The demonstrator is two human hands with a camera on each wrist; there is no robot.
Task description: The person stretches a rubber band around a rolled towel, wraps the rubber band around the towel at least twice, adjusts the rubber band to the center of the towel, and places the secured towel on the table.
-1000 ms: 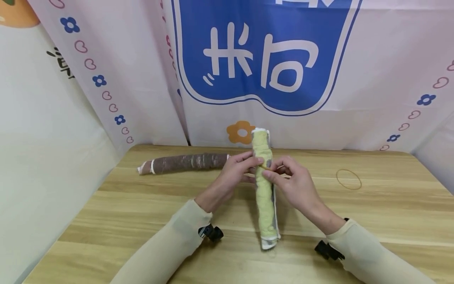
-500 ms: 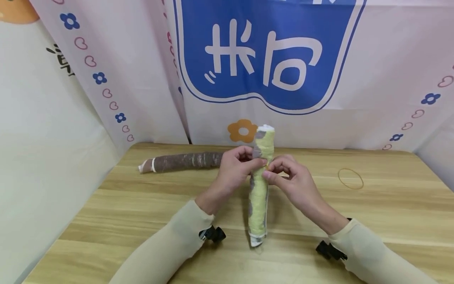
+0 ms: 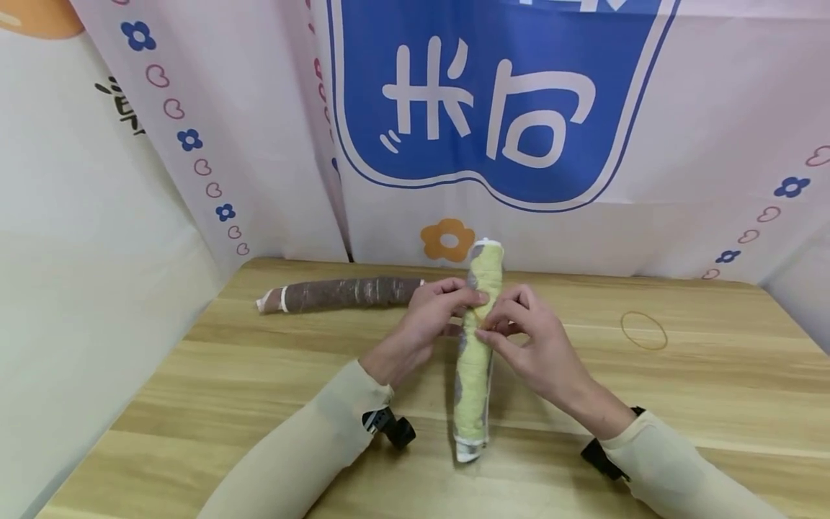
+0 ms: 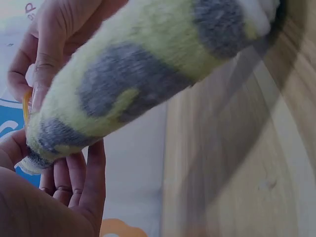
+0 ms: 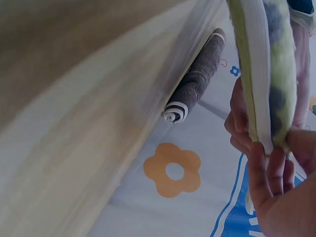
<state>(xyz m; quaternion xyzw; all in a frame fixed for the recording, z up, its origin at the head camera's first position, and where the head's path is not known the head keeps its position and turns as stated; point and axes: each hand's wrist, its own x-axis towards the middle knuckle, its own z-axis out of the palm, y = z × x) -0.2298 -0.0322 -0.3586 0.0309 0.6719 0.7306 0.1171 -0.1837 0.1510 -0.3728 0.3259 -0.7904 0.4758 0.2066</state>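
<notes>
The left hand [image 3: 433,311] grasps a yellow-grey roll [image 3: 474,375]; at the roll's three o'clock, the right hand [image 3: 534,339] pinches an orange band [image 4: 26,104].

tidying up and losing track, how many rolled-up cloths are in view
2. The yellow-grey roll is in the left hand, above the table; the brown roll lies on the table's far left part.

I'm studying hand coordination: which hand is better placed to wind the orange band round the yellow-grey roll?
Probably the right hand: it pinches at the orange band beside the yellow-grey roll, while the left hand is occupied gripping that roll.
</notes>
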